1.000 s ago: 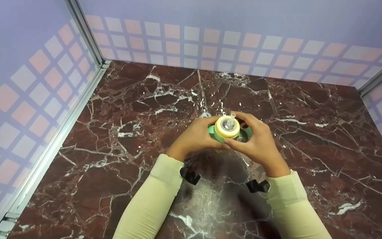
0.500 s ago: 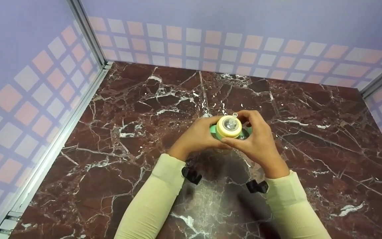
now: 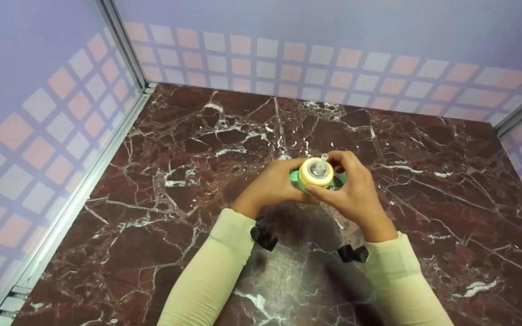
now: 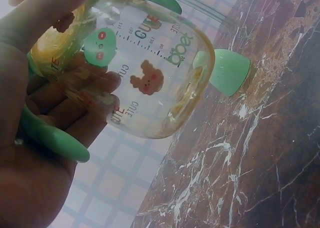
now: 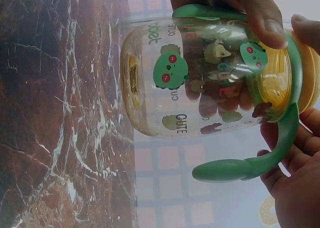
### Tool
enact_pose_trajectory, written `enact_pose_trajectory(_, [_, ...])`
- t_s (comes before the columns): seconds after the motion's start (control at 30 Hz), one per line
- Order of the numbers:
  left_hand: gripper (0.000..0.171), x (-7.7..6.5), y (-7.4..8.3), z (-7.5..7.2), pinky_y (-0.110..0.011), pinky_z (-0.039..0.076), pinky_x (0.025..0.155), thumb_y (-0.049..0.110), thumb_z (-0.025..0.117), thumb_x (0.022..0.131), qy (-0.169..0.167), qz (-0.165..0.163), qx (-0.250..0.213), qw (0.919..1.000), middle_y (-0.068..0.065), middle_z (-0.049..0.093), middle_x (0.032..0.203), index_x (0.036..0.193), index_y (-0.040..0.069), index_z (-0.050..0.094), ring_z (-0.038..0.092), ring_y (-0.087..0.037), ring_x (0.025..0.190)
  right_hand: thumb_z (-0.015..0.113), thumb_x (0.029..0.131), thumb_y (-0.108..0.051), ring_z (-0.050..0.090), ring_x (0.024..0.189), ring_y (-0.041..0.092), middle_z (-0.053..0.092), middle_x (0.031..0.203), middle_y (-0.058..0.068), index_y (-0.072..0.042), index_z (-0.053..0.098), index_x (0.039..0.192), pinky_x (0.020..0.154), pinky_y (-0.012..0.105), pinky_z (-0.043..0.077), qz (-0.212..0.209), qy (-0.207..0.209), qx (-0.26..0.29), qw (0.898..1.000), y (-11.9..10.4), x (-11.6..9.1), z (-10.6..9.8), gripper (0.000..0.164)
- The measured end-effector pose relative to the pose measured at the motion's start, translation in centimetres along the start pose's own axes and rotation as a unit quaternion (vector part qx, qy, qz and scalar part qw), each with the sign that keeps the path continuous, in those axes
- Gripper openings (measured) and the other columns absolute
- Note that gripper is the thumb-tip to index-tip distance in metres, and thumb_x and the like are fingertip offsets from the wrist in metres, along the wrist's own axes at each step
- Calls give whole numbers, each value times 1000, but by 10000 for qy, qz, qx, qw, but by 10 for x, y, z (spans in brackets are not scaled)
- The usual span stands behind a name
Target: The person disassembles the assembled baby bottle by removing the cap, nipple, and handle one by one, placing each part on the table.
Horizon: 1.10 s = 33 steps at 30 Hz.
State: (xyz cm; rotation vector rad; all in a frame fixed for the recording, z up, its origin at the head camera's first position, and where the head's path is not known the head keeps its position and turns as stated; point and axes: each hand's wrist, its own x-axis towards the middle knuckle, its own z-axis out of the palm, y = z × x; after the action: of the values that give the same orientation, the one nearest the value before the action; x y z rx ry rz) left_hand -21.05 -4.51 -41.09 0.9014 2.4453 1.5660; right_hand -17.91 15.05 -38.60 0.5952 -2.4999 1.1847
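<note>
Two sides covered: from nine o'clock our left hand [image 3: 279, 184] wraps the bottle [image 5: 195, 83] over the marble tabletop [image 3: 424, 217]; from three our right hand [image 3: 355, 192] pinches the yellow collar [image 3: 305, 174]. Collar's seated, we judge, tightness unclear; green cap [image 4: 230, 72] not on, sitting beyond.

Clear, glossy plast. bottle [image 5: 200, 83] w/ smooth plast. handle [image 5: 220, 170]; below bottle, polished marble-look tabletop [image 3: 424, 199]; behind bottle, matt wall [image 3: 333, 22].
</note>
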Motion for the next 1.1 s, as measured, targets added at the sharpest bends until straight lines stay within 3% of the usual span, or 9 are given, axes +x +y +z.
enact_pose_trajectory(0.33, [72, 4, 3, -2, -27, 51, 91, 38, 89, 65, -17, -99, -22, 9999, 8, 67, 116, 130, 23, 61, 62, -8, 100, 90, 67, -29, 56, 92, 14, 62, 108, 5, -5, 58, 123, 81, 29, 47, -89, 1, 220, 9997, 4, 3, -3, 69])
enact_pose_trajectory(0.73, [74, 10, 4, -5, -28, 50, 91, 39, 89, 65, -5, -174, -70, 9998, 9, 67, 116, 131, 24, 59, 62, -7, 100, 90, 64, -35, 54, 90, 13, 59, 104, 7, -4, 59, 115, 77, 28, 46, 165, 125, 50, 9998, 3, 9, -3, 69])
enact_pose_trajectory(0.9, [76, 11, 5, -7, -28, 50, 90, 49, 88, 62, 91, -255, 120, 9996, 10, 67, 115, 130, 26, 60, 61, -7, 98, 90, 65, -34, 54, 88, 13, 59, 101, 6, -4, 59, 113, 77, 30, 45, 142, 113, 7, 9998, 4, 13, -3, 65])
enact_pose_trajectory(1.1, [76, 15, 4, -8, -28, 49, 91, 50, 88, 61, 128, -291, 296, 9991, 10, 67, 114, 128, 25, 62, 61, -7, 98, 90, 65, -32, 54, 90, 13, 60, 101, 4, -5, 60, 112, 77, 30, 47, 190, 20, 185, 9996, 7, 16, -4, 62])
